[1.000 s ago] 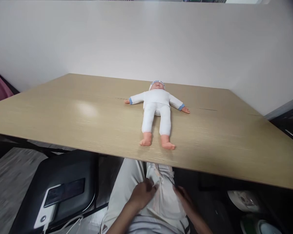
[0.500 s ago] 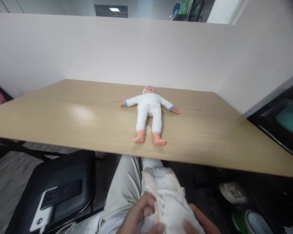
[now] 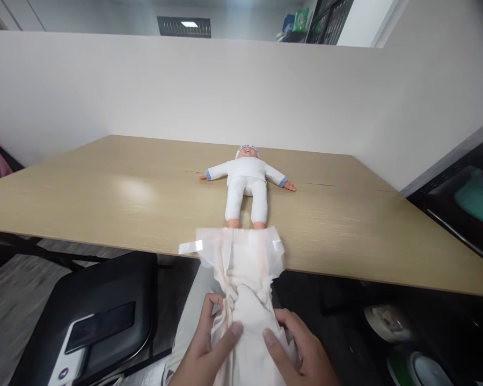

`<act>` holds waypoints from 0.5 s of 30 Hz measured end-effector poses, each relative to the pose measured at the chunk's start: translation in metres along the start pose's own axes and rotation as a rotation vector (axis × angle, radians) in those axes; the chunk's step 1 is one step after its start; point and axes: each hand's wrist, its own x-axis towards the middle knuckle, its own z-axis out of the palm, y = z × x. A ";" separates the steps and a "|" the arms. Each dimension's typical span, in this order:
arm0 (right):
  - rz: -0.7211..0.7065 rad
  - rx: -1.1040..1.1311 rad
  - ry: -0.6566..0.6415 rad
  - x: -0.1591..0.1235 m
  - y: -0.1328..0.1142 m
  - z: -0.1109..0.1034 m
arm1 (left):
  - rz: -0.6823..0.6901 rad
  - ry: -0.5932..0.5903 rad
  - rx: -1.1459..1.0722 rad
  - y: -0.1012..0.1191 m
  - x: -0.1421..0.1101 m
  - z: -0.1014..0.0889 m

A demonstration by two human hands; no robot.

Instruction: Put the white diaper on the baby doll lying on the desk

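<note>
An unfolded white diaper [image 3: 247, 268] stretches from my lap up toward the table's front edge, its inner side facing up and one fastening tab sticking out to the left. My left hand [image 3: 209, 338] grips its left side, thumb on top and fingers beneath. On the opposite side my right hand [image 3: 300, 343] holds it the same way. Beyond the diaper, a baby doll [image 3: 247, 174] in white clothes with blue cuffs and a printed headband lies on its back, arms spread. The diaper's far end hides the doll's feet.
The doll lies on a wooden table [image 3: 104, 198] backed by a white partition [image 3: 225, 91]. A black chair [image 3: 140, 279] at lower left carries a phone [image 3: 100, 327] and a white device [image 3: 68, 364]. Dark shelving [image 3: 462, 198] stands at right, with containers [image 3: 390, 321] below the table.
The diaper has been spread out and raised away from my lap toward the table edge, now covering the doll's feet. Both hands have shifted to hold its two sides.
</note>
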 end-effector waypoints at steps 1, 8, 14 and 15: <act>-0.034 -0.028 0.019 0.002 0.001 -0.001 | -0.004 0.019 0.006 0.000 0.002 -0.002; -0.380 -0.246 0.102 0.023 0.001 -0.012 | 0.012 0.001 0.025 -0.015 0.007 -0.010; -0.496 -0.336 -0.063 0.071 -0.029 0.021 | 0.025 0.025 0.098 -0.029 0.008 -0.015; -0.498 -0.361 -0.090 0.081 -0.031 0.028 | 0.021 0.022 0.115 -0.032 0.008 -0.018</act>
